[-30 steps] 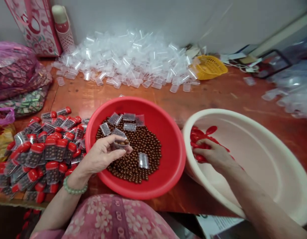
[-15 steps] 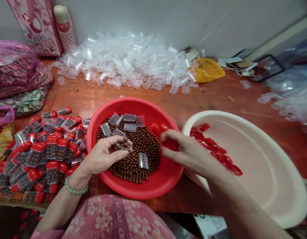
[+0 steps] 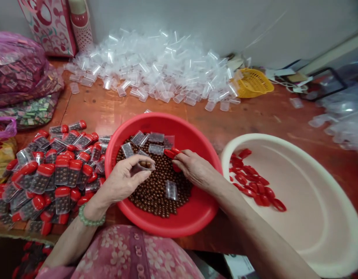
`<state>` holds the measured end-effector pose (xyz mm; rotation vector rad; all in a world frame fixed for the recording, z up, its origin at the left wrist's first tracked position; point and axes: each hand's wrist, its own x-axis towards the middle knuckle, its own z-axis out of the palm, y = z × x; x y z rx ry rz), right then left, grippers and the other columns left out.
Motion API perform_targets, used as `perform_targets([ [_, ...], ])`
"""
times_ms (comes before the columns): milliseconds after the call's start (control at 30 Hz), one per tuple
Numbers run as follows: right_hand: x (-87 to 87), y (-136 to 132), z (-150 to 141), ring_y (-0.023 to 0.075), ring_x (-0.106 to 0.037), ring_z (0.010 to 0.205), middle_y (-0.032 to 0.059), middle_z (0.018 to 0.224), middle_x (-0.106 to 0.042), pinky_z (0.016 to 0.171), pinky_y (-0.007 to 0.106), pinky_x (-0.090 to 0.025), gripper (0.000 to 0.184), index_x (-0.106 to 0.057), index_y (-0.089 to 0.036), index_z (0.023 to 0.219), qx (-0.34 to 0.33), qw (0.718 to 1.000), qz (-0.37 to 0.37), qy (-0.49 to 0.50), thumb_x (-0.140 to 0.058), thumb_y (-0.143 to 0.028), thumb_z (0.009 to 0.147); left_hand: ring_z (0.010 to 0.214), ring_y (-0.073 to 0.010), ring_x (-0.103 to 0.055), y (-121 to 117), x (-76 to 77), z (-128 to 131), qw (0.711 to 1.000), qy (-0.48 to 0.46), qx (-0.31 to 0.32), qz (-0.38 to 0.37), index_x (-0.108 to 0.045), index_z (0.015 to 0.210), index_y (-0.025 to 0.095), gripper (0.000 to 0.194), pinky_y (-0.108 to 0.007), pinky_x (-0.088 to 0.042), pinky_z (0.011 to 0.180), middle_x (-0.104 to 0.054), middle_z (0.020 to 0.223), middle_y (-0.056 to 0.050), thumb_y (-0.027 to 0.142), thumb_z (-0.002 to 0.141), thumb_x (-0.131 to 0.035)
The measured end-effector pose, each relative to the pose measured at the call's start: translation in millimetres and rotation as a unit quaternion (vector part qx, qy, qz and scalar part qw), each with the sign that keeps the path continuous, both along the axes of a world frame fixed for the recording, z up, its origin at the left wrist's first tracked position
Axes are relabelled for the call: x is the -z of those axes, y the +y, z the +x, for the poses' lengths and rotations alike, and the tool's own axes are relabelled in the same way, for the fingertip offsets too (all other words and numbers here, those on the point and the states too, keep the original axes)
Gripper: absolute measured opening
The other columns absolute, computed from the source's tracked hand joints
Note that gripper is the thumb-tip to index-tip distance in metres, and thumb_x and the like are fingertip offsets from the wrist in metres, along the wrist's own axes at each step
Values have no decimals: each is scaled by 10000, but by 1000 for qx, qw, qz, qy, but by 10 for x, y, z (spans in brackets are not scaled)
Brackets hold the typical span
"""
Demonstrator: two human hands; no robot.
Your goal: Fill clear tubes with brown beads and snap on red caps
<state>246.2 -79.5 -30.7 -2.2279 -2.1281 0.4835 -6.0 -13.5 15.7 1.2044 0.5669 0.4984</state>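
My left hand [image 3: 123,180] pinches a small clear plastic vial [image 3: 143,166] partly filled with brown balls, over the red basin [image 3: 193,215]. The basin holds a bed of brown balls [image 3: 155,190] and several empty clear vials [image 3: 156,137]. My right hand [image 3: 195,169] is over the same basin, fingers closed on red caps [image 3: 171,152], close to the vial's open end. More red caps [image 3: 254,186] lie in the cream basin [image 3: 327,217] to the right.
A heap of filled vials with red caps [image 3: 51,174] lies at the left. A big pile of empty clear vials [image 3: 155,69] stretches along the wall, with a yellow basket [image 3: 253,82] beside it. Bags of wrapped goods [image 3: 19,77] sit far left.
My right hand left the cream basin with red caps and crossed left into the red basin, toward the vial. My left hand stayed holding the vial.
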Motion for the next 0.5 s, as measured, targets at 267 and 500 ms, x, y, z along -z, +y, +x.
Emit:
perform_targets([
  [267,40,-4,-45,236,-639,919,142,1161,-598,798,356,-505,312,-623,-173,962,31,998,58,-17,-348,-318,983,827,-102,-613,36,-13,21,999,-17,6,-51,-623,999,150,193,-244,-465,815,-663,893,-23,199,813,-646],
  [500,-10,2,-122,291,-592,1014,153,1226,-594,773,380,-449,303,-570,-175,1195,2,996,11,-92,-489,-285,925,892,-110,-653,10,32,-6,989,-58,22,-131,-609,1053,154,265,-262,-480,890,-690,937,-34,130,795,-664],
])
